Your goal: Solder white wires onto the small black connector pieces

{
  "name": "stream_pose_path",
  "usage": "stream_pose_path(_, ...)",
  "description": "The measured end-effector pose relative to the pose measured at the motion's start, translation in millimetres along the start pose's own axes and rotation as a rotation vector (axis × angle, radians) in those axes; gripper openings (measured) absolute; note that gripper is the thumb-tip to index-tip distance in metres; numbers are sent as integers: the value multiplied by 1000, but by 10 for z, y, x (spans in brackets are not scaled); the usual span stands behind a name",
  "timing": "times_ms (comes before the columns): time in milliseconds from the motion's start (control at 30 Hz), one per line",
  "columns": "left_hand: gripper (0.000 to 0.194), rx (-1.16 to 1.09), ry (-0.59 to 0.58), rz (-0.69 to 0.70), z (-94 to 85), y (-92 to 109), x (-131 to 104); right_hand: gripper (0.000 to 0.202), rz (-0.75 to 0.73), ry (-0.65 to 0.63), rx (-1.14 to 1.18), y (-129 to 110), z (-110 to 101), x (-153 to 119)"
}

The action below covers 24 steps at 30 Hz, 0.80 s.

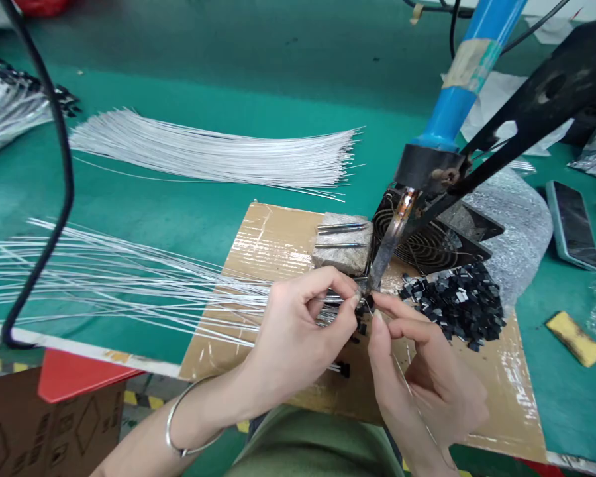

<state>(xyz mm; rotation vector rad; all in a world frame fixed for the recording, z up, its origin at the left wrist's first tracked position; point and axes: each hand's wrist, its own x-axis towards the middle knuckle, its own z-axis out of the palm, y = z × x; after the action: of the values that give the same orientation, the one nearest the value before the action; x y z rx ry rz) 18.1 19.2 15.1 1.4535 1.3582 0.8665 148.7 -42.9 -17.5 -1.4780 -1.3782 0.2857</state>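
Under the tip of a mounted soldering iron (387,245), my two hands nearly meet. My left hand (298,331) is closed in a pinch beside the tip; the small piece between its fingertips is too hidden to name. Loose white wires (213,291) run from the left and pass behind this hand. In my right hand (422,371), thumb and fingers pinch a thin solder wire (414,397), which trails down across the palm. Its upper end points at the iron tip. A small black connector (344,369) with white wire lies on the cardboard (501,404) below.
A pile of black pieces (451,308) lies right of the iron, before a black fan (417,248). A grey block (340,265) carries metal rods. Further off are a white wire bundle (218,152), a phone (571,225), a yellow sponge (575,338) and a hanging black cable (64,152).
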Motion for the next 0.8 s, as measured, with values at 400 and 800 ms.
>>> stream_pose_path(400,11,-5,-6,9,2,-17,-7,19,-21,-20,-16,1,-9,17)
stream_pose_path(800,12,-3,-15,-6,11,-33,-2,21,-46,-8,1,11,-1,12)
